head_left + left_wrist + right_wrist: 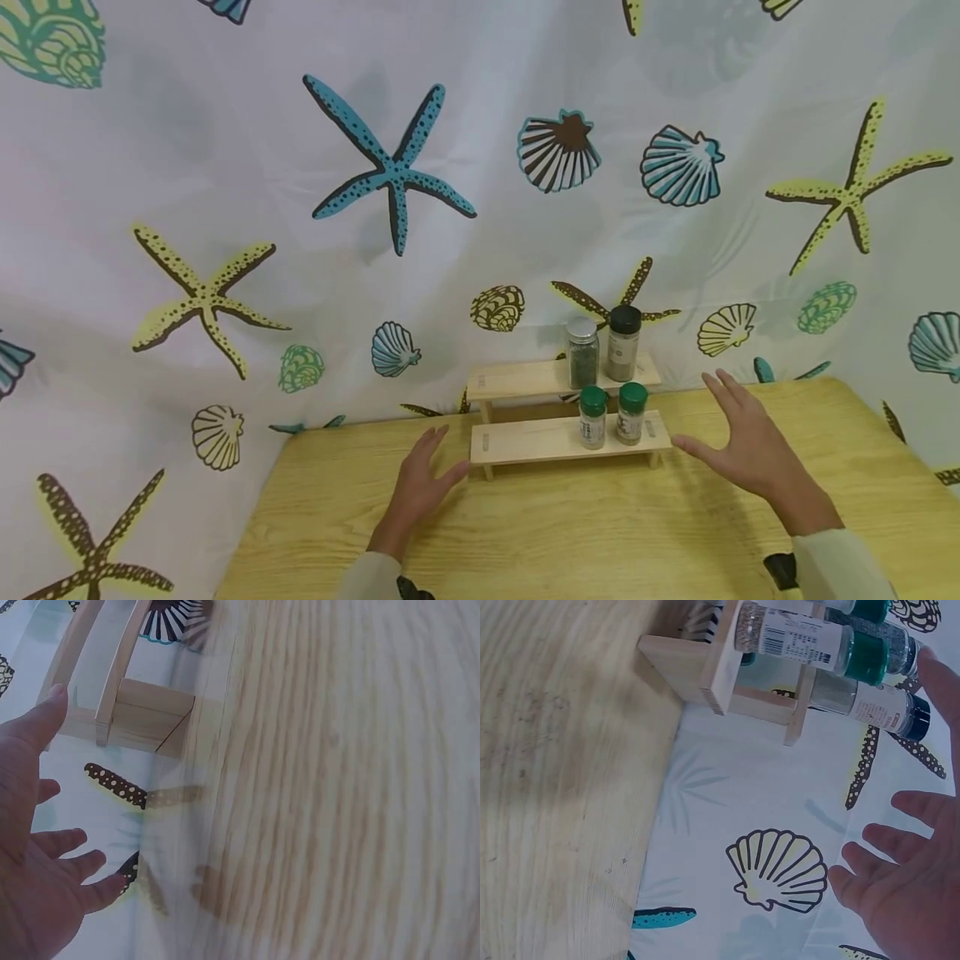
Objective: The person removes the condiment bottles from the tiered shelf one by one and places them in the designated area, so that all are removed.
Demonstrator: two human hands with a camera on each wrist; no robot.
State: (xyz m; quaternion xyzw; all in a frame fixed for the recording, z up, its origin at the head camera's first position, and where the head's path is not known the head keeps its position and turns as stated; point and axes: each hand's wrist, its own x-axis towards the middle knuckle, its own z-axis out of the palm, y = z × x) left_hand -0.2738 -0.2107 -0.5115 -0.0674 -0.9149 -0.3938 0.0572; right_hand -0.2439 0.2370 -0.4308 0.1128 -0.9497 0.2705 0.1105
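A two-step wooden rack (525, 439) stands at the back of the table. On its upper step are a silver-capped jar (582, 358) of dark green contents and a black-capped jar (623, 346). Two green-capped jars stand side by side on the lower step, a left one (592, 421) and a right one (631, 417). My left hand (422, 483) hovers beside the rack's left end, fingers spread, holding nothing. Off the right end is my right hand (750, 446), also spread and empty, its thumb pointing toward the lower step.
The wooden table (570, 533) stretches in front of the rack and to both sides. Right behind it hangs a white curtain (465, 275) printed with starfish and shells, which also runs along the left and right sides.
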